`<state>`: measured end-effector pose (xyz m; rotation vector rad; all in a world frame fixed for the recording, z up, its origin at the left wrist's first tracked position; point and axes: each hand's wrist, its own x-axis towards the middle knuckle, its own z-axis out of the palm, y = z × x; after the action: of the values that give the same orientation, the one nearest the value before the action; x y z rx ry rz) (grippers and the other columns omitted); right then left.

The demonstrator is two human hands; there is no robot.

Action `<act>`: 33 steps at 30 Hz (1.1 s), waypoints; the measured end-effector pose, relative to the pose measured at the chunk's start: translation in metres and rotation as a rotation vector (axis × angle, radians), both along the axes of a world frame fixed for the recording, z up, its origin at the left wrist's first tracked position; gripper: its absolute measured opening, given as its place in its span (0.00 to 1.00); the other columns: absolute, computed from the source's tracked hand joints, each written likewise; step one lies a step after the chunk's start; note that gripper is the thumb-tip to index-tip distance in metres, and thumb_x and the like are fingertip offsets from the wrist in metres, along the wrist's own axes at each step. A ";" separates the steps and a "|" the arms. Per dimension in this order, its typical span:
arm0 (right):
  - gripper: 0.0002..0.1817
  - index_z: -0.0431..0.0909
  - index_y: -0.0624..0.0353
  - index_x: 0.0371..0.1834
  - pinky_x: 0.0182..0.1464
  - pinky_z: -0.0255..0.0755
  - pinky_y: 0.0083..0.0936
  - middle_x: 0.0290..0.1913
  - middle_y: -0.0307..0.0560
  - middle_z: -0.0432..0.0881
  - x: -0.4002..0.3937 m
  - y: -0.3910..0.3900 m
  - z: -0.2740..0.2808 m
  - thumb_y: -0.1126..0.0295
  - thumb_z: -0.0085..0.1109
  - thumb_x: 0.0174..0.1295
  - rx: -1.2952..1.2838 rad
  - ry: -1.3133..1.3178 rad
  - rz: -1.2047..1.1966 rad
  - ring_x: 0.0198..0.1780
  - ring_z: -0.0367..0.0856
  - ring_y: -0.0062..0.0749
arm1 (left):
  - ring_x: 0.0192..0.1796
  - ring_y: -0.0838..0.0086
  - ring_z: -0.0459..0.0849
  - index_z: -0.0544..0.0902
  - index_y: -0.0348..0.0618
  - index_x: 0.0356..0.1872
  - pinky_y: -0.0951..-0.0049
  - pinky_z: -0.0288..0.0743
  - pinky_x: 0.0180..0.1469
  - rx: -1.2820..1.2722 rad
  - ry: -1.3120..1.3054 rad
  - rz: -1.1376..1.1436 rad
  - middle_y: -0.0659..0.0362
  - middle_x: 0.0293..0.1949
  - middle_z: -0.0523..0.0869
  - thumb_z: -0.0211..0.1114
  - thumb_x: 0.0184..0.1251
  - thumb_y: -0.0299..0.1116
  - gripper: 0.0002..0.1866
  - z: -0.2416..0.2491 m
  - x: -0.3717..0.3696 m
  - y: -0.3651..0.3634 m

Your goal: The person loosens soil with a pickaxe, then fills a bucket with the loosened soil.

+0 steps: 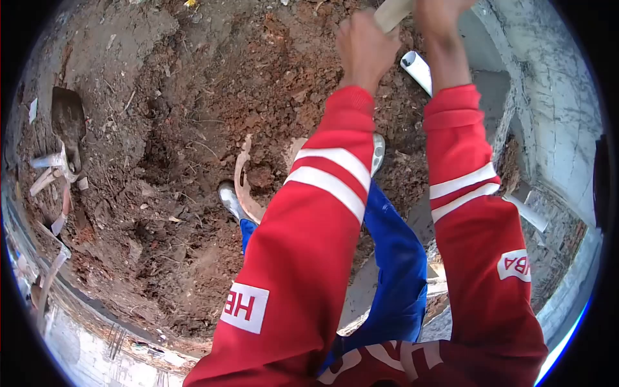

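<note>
At the top of the view, my left hand point(367, 48) is closed around a pale wooden handle point(392, 14). The handle runs up and out of the frame, so the tool's other end is hidden. Close beside it my right hand point(443, 14) is cut off by the top edge; it appears curled on the same handle, though its fingers barely show. Just below the hands a white plastic pipe point(419, 74) lies slanted, partly behind my right wrist. Loose reddish-brown soil point(258, 84) spreads under and left of my hands.
A shovel blade point(68, 116) rests on the soil at far left, near broken scraps point(64, 164). A curved pinkish strip point(244, 180) lies by my shoe point(231, 198). A grey concrete wall point(558, 97) bounds the right side; another pipe piece point(529, 213) lies at its foot.
</note>
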<state>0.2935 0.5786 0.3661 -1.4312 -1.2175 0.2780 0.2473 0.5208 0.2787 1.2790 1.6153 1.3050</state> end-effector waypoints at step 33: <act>0.15 0.67 0.56 0.48 0.42 0.72 0.40 0.30 0.40 0.72 0.010 -0.089 0.308 0.58 0.55 0.70 0.289 0.140 0.295 0.34 0.73 0.32 | 0.38 0.48 0.87 0.82 0.36 0.36 0.49 0.79 0.41 0.481 -0.113 -0.155 0.43 0.29 0.86 0.75 0.52 0.35 0.15 0.264 -0.031 -0.059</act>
<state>0.3037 0.4900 0.6740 -0.9679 -1.2944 0.3803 0.2159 0.4617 0.5430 1.5419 1.1337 1.6944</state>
